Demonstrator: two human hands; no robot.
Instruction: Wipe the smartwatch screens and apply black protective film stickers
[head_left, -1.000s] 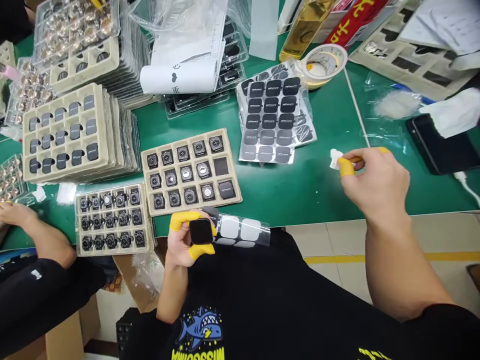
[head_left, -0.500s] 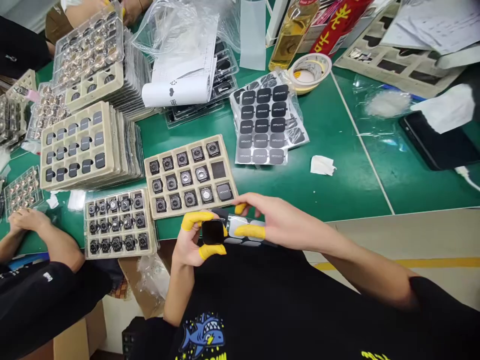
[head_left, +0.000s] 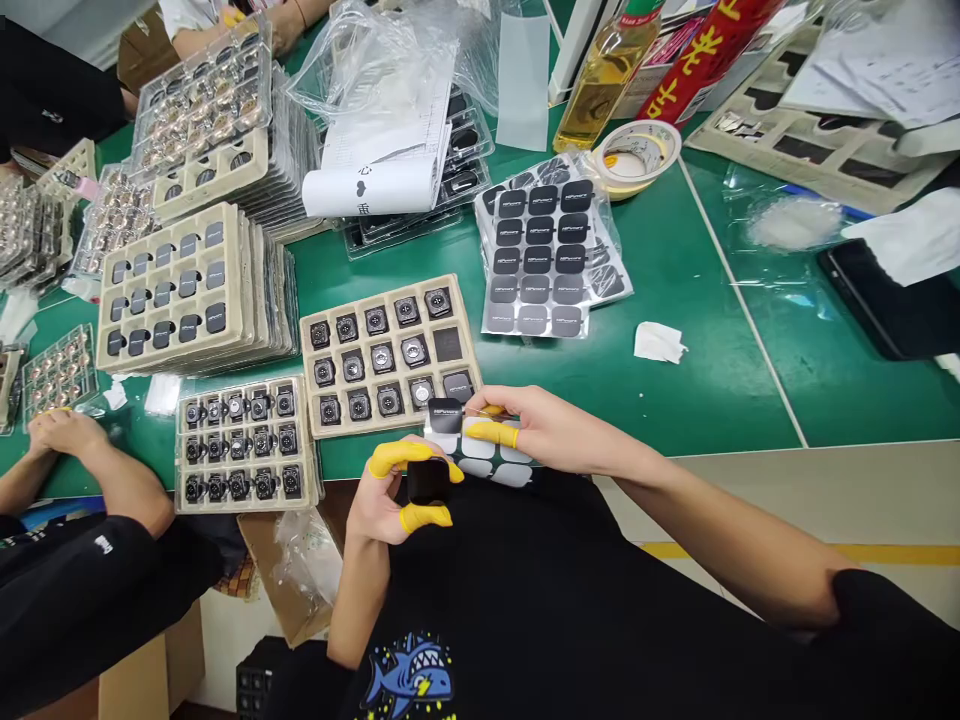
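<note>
My left hand (head_left: 381, 497), with yellow finger cots, is closed around a dark square watch case (head_left: 427, 481), its glossy face tilted. Just above and to the right, my right hand (head_left: 555, 425), also in yellow cots, pinches a sheet of rounded-square stickers (head_left: 475, 466). One printed black sticker (head_left: 444, 414) shows at the sheet's left corner; the other places look pale. Behind the hands lies a beige tray (head_left: 345, 428) of watch cases, with one pocket (head_left: 448, 344) holding no watch and a printed black cover on another.
Left of the beige tray sits a second watch tray (head_left: 307, 470), with stacked trays (head_left: 236, 330) behind. More sticker sheets (head_left: 535, 260), a tape roll (head_left: 637, 160), a bottle (head_left: 606, 80) and a phone (head_left: 885, 300) lie further back. A co-worker's clasped hands (head_left: 67, 435) rest at left.
The sticker sheet has tilted and shifted up beside the watch, so its black corner sticker now shows clearly. My left hand has lowered slightly with the watch. The view has shifted a little.
</note>
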